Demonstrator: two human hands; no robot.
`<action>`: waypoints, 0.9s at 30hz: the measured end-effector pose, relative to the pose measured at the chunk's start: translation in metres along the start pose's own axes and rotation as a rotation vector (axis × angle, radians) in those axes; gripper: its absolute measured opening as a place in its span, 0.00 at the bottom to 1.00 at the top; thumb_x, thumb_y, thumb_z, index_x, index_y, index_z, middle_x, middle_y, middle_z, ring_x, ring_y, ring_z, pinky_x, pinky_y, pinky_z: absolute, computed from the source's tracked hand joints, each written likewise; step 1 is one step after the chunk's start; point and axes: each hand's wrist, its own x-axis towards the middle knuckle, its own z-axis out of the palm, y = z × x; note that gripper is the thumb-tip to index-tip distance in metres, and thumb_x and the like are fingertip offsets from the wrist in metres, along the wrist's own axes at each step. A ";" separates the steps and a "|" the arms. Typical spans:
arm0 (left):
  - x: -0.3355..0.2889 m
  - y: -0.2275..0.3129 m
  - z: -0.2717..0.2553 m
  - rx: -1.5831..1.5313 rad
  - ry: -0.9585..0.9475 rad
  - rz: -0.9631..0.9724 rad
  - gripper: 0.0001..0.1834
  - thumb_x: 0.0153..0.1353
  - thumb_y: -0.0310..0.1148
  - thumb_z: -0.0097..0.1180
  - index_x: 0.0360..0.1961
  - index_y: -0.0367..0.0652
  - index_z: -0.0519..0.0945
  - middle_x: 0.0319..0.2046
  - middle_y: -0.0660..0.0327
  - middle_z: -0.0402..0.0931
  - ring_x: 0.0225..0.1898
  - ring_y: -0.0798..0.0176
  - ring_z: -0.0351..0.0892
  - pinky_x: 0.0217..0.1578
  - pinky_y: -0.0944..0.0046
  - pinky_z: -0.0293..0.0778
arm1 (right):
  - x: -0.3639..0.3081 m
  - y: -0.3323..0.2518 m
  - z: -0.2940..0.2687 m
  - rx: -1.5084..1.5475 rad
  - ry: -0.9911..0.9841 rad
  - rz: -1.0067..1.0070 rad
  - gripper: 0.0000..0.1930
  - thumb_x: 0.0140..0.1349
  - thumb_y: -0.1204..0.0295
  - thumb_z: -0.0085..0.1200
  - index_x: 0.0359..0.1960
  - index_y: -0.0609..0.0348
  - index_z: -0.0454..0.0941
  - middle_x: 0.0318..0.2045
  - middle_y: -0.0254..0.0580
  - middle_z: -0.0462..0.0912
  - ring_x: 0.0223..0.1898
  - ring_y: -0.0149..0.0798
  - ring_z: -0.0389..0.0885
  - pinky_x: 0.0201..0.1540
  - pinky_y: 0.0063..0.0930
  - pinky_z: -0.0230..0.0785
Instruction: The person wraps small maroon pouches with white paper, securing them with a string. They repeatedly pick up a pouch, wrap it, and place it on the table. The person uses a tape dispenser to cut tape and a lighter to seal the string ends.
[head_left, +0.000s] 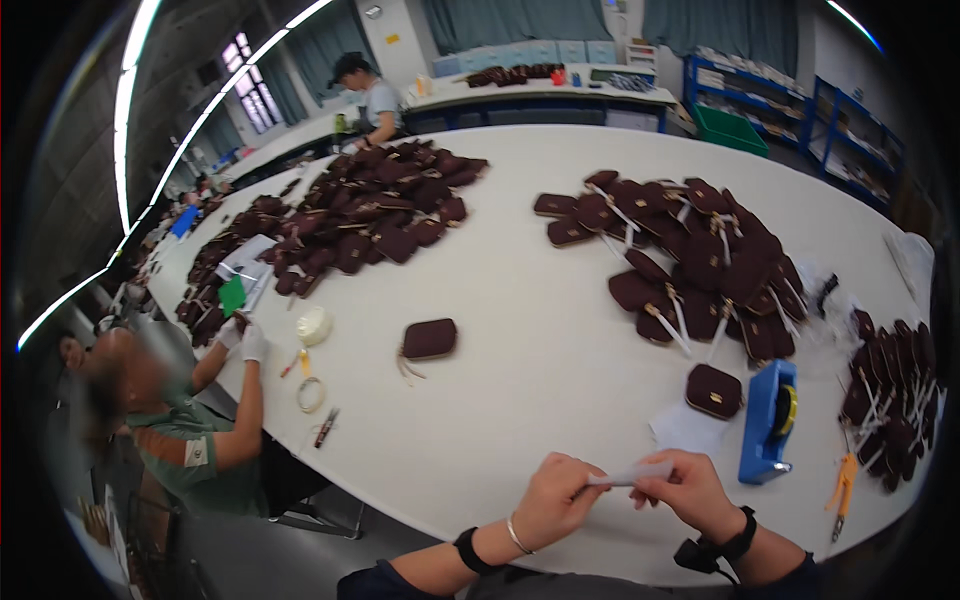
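Between my hands a narrow strip of white paper (628, 475) is stretched just above the near table edge. My left hand (556, 497) pinches one end of it, and my right hand (690, 490) pinches the other. Just beyond them a small dark maroon zip pouch (713, 390) lies by some white sheets (688, 428). To the right of my right hand stands a blue tape dispenser (762, 430) with a yellow-cored roll.
A heap of maroon pouches (700, 255) with white strips lies beyond; another heap (370, 210) is far left. A lone pouch (430, 339) lies mid-table. Orange-handled cutters (845, 490) lie at right. A gloved co-worker (200, 430) sits at left, near a tape roll (311, 395).
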 end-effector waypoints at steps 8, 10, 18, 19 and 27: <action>0.005 0.007 -0.004 -0.044 0.197 0.208 0.08 0.50 0.22 0.60 0.33 0.43 0.84 0.25 0.58 0.81 0.29 0.55 0.80 0.33 0.57 0.74 | -0.009 -0.027 -0.002 -0.098 0.002 -0.109 0.03 0.58 0.80 0.54 0.31 0.63 0.80 0.24 0.35 0.80 0.25 0.25 0.74 0.27 0.17 0.65; -0.001 0.010 -0.008 -0.189 0.186 0.102 0.05 0.53 0.24 0.61 0.32 0.42 0.84 0.23 0.59 0.80 0.27 0.60 0.80 0.31 0.60 0.74 | -0.007 -0.034 0.005 -0.122 0.010 -0.078 0.03 0.57 0.80 0.55 0.31 0.63 0.81 0.25 0.35 0.80 0.25 0.25 0.74 0.28 0.18 0.65; -0.009 0.026 -0.011 -0.749 -0.058 -0.501 0.04 0.61 0.27 0.63 0.33 0.38 0.82 0.23 0.67 0.78 0.29 0.71 0.78 0.29 0.69 0.73 | -0.014 -0.048 0.010 -0.132 0.021 -0.149 0.02 0.59 0.79 0.57 0.31 0.64 0.81 0.27 0.35 0.80 0.26 0.26 0.74 0.30 0.19 0.66; -0.010 0.025 -0.008 -0.656 0.012 -0.410 0.04 0.60 0.27 0.63 0.33 0.38 0.82 0.25 0.67 0.78 0.29 0.71 0.78 0.29 0.69 0.73 | -0.015 -0.048 0.011 -0.145 0.016 -0.155 0.02 0.60 0.79 0.56 0.30 0.64 0.81 0.28 0.35 0.80 0.26 0.26 0.74 0.30 0.19 0.66; -0.001 0.028 -0.011 -0.207 0.153 -0.126 0.05 0.55 0.28 0.66 0.33 0.40 0.83 0.28 0.59 0.80 0.26 0.63 0.76 0.30 0.63 0.72 | -0.020 -0.049 0.015 -0.512 0.074 -0.521 0.01 0.60 0.82 0.55 0.30 0.65 0.77 0.29 0.38 0.79 0.32 0.31 0.76 0.36 0.23 0.68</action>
